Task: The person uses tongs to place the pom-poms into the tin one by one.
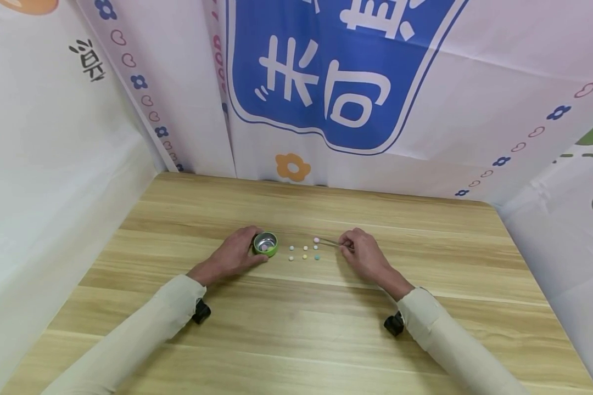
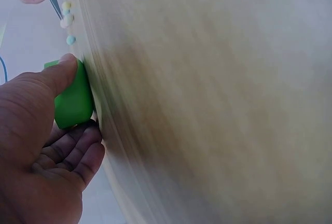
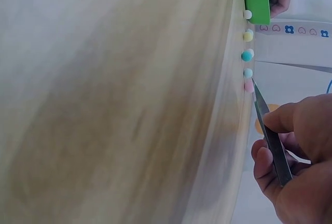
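My left hand (image 1: 237, 252) grips a small round green bowl (image 1: 272, 253) with a shiny metal inside, thumb on the near side and fingers on the far side. A pink ball and a yellowish-green one lie inside the bowl. In my right hand (image 1: 369, 257) I pinch slim metal tweezers (image 3: 272, 141) between thumb and fingers. Their tips are right at a pink ball (image 1: 316, 240) in the head view. Between bowl and tweezers sit small pale balls, a yellow ball (image 1: 305, 257) and a teal ball (image 1: 317, 257), spaced in two short rows.
A wood-grain table (image 1: 296, 329) lies under both hands. Behind it hangs a white printed cloth (image 1: 178, 66) with a blue panel and an orange flower, and more cloth closes the left and right sides. Black wrist devices (image 1: 394, 324) sit below both sleeves.
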The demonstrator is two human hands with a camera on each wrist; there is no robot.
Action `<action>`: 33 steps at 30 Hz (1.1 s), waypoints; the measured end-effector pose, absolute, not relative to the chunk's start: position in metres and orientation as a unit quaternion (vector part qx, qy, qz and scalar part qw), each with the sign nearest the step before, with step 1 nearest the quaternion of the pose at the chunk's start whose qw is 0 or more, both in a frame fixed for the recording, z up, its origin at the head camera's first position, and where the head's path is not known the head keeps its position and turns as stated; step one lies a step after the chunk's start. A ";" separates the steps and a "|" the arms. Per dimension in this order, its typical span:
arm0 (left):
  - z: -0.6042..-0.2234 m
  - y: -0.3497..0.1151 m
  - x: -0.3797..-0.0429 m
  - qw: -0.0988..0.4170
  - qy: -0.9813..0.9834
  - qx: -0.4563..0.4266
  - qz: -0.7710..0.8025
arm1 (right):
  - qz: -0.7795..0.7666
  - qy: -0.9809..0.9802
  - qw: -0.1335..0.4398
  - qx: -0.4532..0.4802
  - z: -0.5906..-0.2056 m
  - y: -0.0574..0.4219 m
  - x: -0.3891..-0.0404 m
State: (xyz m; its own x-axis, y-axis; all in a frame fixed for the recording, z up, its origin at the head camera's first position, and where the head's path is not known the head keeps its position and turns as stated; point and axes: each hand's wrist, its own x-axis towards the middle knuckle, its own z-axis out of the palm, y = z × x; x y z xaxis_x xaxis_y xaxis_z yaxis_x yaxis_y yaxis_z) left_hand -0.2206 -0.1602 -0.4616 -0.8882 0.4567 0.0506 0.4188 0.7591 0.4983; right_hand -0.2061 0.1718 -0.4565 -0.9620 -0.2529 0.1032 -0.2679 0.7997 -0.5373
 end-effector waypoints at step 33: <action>-0.463 -0.160 -0.220 0.030 0.936 0.238 0.256 | 0.290 -0.946 0.024 0.139 -0.464 0.174 -0.209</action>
State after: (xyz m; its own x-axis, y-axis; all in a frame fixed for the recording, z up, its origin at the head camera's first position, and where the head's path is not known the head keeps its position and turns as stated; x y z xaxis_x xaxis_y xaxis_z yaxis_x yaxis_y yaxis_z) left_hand -0.2204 -0.1596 -0.4632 -0.8849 0.4611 0.0661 0.4306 0.7553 0.4941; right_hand -0.2094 0.1737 -0.4641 -0.9601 -0.2496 0.1264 -0.2775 0.7927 -0.5427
